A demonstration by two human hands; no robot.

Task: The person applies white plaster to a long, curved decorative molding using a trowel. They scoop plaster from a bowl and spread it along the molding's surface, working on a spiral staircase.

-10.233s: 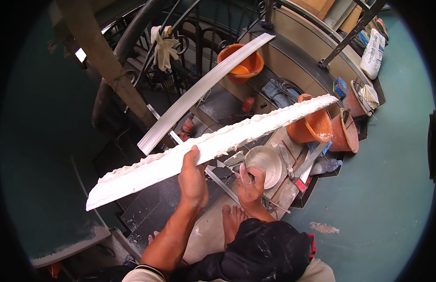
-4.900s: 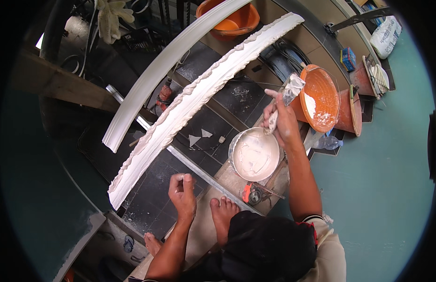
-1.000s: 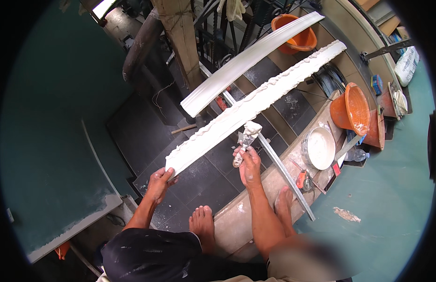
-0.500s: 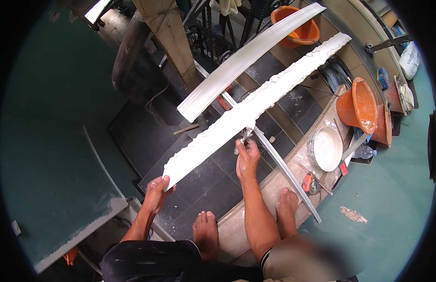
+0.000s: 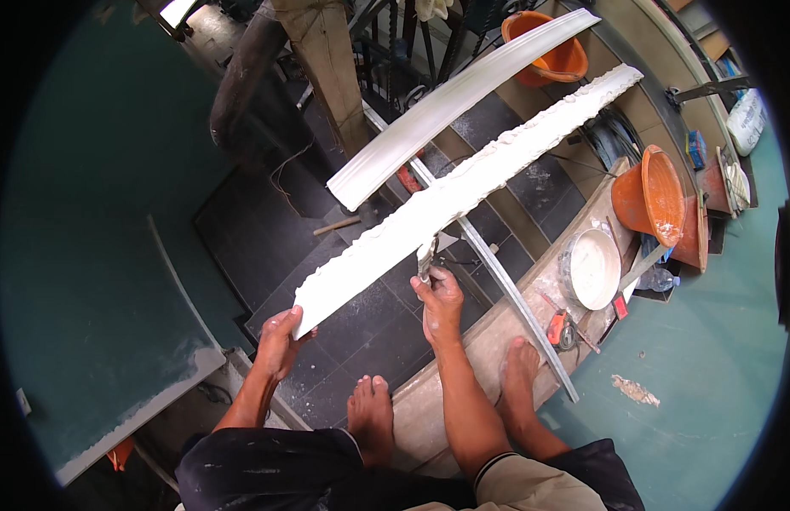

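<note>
Both hands (image 5: 280,341) on white moulding (image 5: 463,187)

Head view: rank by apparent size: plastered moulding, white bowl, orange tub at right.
1. Plastered moulding, the longest by far.
2. Orange tub.
3. White bowl.
Tub and bowl look close in size; the tub is tilted, so that order is unsure.

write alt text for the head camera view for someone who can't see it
A person's left hand steadies the near end of a long white plaster moulding while the right hand works a small metal tool against its edge. A white bowl sits nearby.
</note>
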